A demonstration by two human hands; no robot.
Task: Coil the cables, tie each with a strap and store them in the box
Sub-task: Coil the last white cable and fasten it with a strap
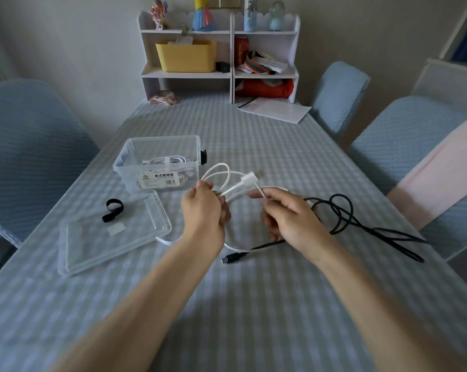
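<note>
A white shelf (219, 73) holds a yellow bin (186, 56); papers (275, 110) lie nearby.

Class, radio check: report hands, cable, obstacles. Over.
Left hand grips white cable loops; right hand pinches it. Clear plastic box open. Loose black cable beside right hand.

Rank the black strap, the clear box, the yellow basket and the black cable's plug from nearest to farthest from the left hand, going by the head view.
From the left hand:
1. Black cable's plug, just below it, toward the person.
2. Clear box, up and left.
3. Black strap, left, on the lid; close to the box's rank.
4. Yellow basket, on the far shelf.
</note>
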